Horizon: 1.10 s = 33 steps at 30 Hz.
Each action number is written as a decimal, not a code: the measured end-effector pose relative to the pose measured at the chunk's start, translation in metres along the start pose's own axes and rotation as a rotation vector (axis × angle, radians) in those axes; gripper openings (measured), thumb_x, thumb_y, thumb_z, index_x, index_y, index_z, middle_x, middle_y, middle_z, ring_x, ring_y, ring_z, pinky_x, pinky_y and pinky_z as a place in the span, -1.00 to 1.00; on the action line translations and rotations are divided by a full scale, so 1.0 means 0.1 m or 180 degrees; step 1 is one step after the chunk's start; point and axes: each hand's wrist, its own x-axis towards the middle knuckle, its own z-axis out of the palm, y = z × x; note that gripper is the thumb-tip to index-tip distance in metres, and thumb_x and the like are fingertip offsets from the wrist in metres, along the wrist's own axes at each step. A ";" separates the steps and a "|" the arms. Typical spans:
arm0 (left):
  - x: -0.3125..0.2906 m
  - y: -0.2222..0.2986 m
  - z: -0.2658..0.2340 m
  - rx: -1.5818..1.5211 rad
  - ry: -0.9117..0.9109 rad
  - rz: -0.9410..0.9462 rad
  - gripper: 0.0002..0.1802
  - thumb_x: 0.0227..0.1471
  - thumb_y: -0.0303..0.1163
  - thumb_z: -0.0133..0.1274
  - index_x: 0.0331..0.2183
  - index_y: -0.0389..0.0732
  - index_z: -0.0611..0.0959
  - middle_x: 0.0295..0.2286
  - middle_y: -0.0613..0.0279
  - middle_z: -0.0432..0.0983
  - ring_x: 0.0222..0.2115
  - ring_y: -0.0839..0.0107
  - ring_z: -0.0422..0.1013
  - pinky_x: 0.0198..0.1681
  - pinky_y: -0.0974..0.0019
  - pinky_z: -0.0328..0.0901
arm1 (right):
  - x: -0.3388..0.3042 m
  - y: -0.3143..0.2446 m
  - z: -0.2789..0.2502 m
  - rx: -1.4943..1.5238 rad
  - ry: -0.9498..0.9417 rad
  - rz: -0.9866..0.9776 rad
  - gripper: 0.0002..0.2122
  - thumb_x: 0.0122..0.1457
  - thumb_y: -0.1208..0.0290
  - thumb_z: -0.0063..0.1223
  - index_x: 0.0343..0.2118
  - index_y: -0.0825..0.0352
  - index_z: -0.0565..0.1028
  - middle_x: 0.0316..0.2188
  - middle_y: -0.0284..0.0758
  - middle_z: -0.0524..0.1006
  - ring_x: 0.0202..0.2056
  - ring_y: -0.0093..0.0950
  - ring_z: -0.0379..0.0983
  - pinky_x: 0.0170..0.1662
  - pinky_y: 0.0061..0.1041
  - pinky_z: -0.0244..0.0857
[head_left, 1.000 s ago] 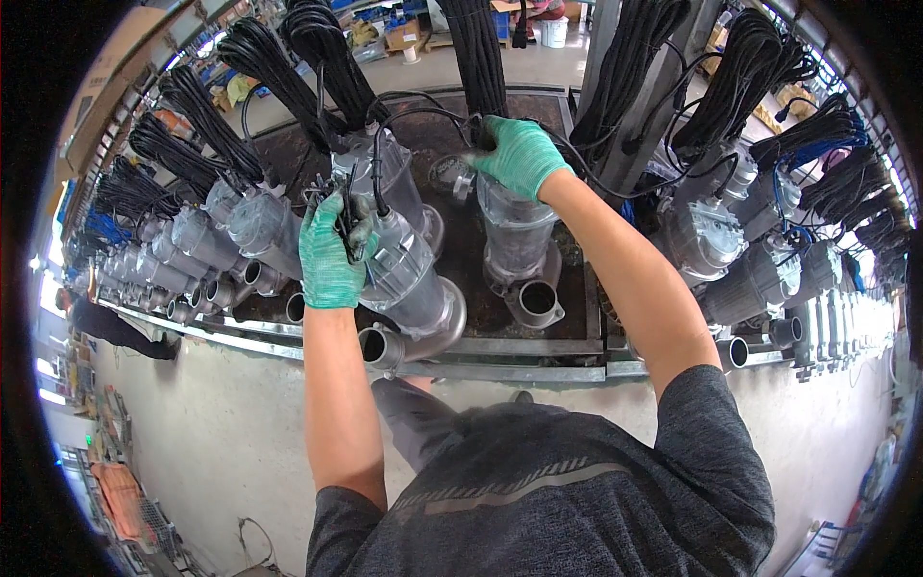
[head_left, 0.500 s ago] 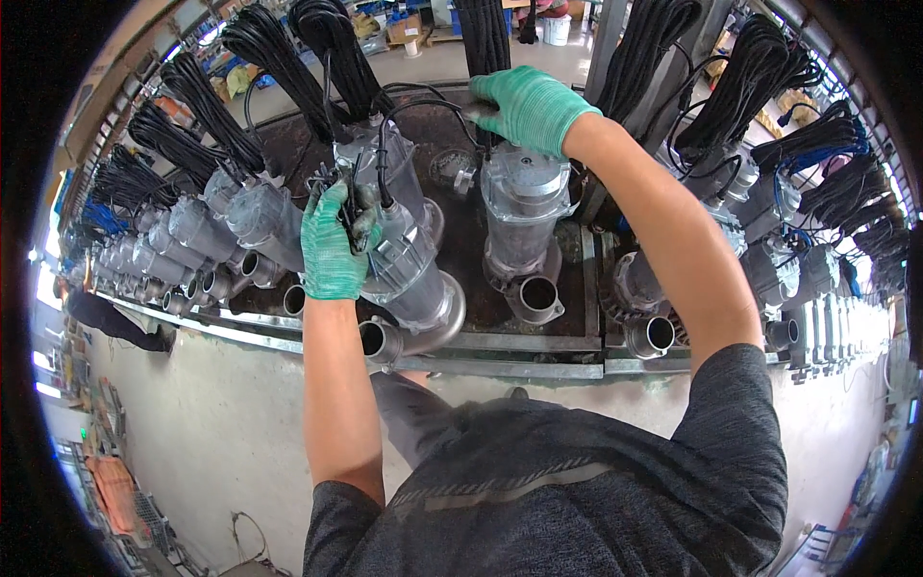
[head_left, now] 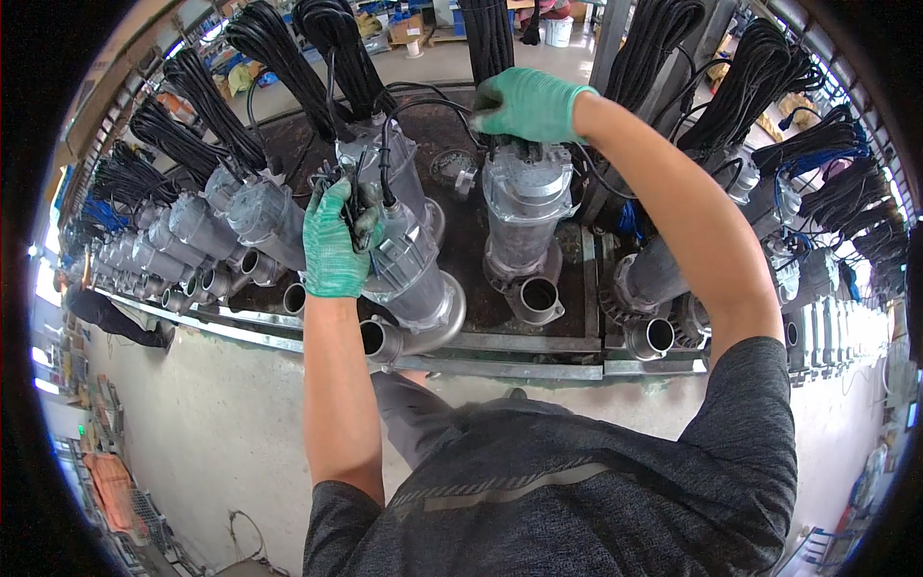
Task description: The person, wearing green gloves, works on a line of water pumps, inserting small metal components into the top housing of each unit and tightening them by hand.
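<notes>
My left hand, in a green knit glove with dirty fingertips, is closed around a bunch of small dark parts, too jumbled to tell their kind. It hovers beside a tilted grey metal pump with a round outlet at its foot. My right hand, gloved alike, reaches over the top of an upright pump. Its fingers curl downward just behind that pump's cap, beside a black cable. What they grip is hidden; something dark shows under the palm.
A row of similar pumps with coiled black cables stretches left along the metal-edged bench. More pumps stand to the right, near a steel post. Another person's leg shows at far left.
My right hand has shifted slightly right and nearer the pump's cap, its fingers now bent down rather than reaching left. The left hand has hardly moved.
</notes>
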 end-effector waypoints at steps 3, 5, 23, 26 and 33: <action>0.00 0.00 -0.01 0.0041 0.0024 -0.0024 -0.72 0.21 -0.22 0.05 -0.29 -0.27 0.59 -0.46 0.25 0.50 -0.68 0.58 0.27 -0.73 0.52 0.08 | -0.11 0.09 -0.15 0.0670 -0.0323 -0.0100 -0.55 0.19 0.05 0.16 -0.09 0.39 0.57 -0.21 -0.02 0.60 -0.16 -0.10 0.55 -0.02 -0.26 0.42; 0.00 0.00 0.00 -0.0032 -0.0019 -0.0046 -0.76 0.20 -0.25 0.05 -0.28 -0.25 0.59 -0.47 0.23 0.53 -0.69 0.57 0.28 -0.72 0.52 0.09 | -0.12 0.05 -0.12 0.0082 -0.0059 -0.0257 -0.56 0.20 0.02 0.14 -0.09 0.35 0.57 -0.21 -0.05 0.61 -0.17 -0.11 0.55 -0.02 -0.22 0.42; 0.02 0.00 0.04 -0.0023 0.0027 0.0016 -0.73 0.21 -0.23 0.04 -0.35 -0.25 0.61 -0.49 0.25 0.52 -0.71 0.58 0.26 -0.76 0.51 0.07 | -0.01 0.02 -0.30 0.0775 -0.0766 0.0095 -0.57 0.29 0.13 0.05 0.00 0.44 0.51 -0.22 -0.05 0.59 -0.21 -0.27 0.55 -0.14 -0.31 0.42; 0.00 -0.01 0.01 -0.0073 -0.0053 -0.0012 -0.74 0.21 -0.23 0.04 -0.33 -0.25 0.61 -0.49 0.25 0.52 -0.69 0.59 0.27 -0.75 0.52 0.08 | -0.03 0.06 -0.19 0.0136 -0.0337 -0.0065 -0.56 0.27 0.11 0.02 -0.03 0.44 0.53 -0.11 0.05 0.58 -0.05 -0.11 0.53 0.02 -0.19 0.41; 0.01 -0.02 -0.03 0.0019 -0.0011 0.0026 -0.79 0.20 -0.27 0.05 -0.29 -0.23 0.60 -0.49 0.22 0.55 -0.69 0.57 0.30 -0.74 0.53 0.10 | -0.04 -0.08 0.07 -0.0298 0.0082 0.0068 -0.58 0.26 0.20 -0.06 0.02 0.44 0.48 -0.15 0.05 0.58 -0.09 -0.01 0.52 0.04 -0.18 0.38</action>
